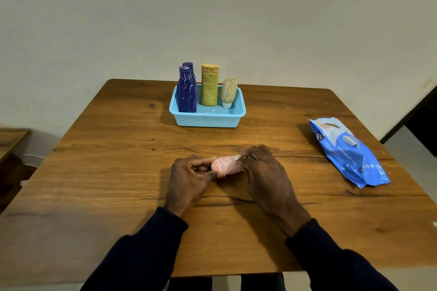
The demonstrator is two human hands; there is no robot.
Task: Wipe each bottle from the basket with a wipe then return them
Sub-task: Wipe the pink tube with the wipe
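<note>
The pink bottle (225,165) lies on its side between the two hands, out of the basket, on the midline of the tabletop (113,153) and nearer its near edge than its far one. Whether it rests on the wood or is held just above it cannot be told. The left grip (190,173) is clamped on the bottle's left end, thumb and curled fingers pinching it. The right grip (261,171) is closed over the bottle's right end with its fingers curled down across the top. A small white bit of wipe (237,158) shows under those fingertips against the pink surface. Both wrists come out of dark sleeves (142,255) that cross the near edge.

The light blue basket (208,121) sits by the far edge, about midway between the far corners and well apart from the hands. Four containers stand in it. A dark blue bottle (186,92) is at its left side. A second dark blue bottle (188,65) stands right behind it with only its cap and shoulder showing. A yellow bottle (209,87) is in the middle and a cream tube (229,91) is at the right, standing on its white cap and leaning a little. All of them carry white scribbled lines.

A blue pack of wipes (347,151) lies flat by the right edge, slanted, with a pale tab on its upper face
</note>
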